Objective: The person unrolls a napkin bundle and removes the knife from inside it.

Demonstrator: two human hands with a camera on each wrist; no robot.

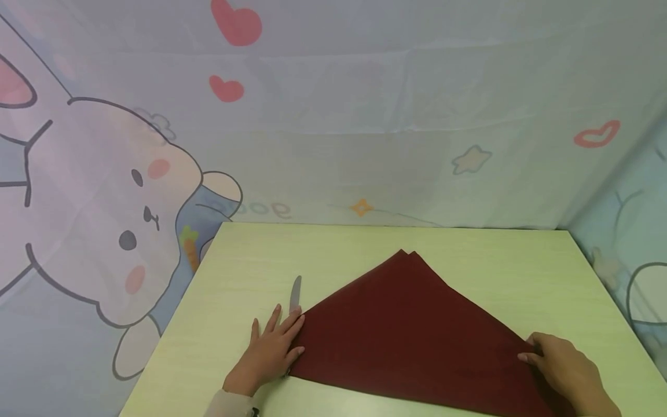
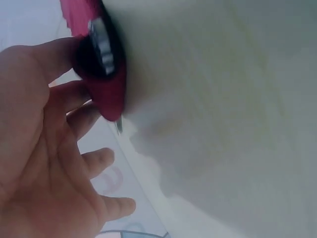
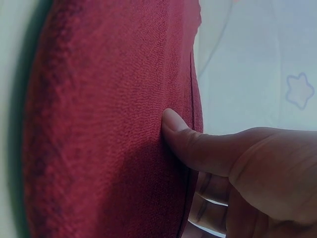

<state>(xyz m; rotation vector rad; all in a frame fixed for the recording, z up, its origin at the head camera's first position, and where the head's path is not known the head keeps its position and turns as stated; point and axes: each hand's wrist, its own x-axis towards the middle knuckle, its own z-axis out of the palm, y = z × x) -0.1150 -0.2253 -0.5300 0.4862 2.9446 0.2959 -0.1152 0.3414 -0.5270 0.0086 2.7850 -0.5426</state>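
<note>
A dark red cloth (image 1: 396, 336), folded into a triangle, spreads over the table with its peak pointing away from me. My left hand (image 1: 269, 349) rests at its left corner, fingers spread and fairly straight, thumb and index finger touching the cloth. Just beyond those fingers a knife's blade (image 1: 295, 294) sticks out; its rest is hidden. In the left wrist view, a ridged silvery piece (image 2: 102, 47) shows in the rounded cloth end, and a narrow metal tip (image 2: 119, 124) pokes out beneath. My right hand (image 1: 565, 366) pinches the right slanting edge, thumb on top (image 3: 181, 131), other fingers behind.
The pale yellow-green table (image 1: 260, 249) has its far edge against a hanging cloth backdrop (image 1: 333, 145) printed with a rabbit, hearts and stars. Bare tabletop shows to the left and behind the cloth. Another printed sheet (image 1: 625, 243) hangs on the right.
</note>
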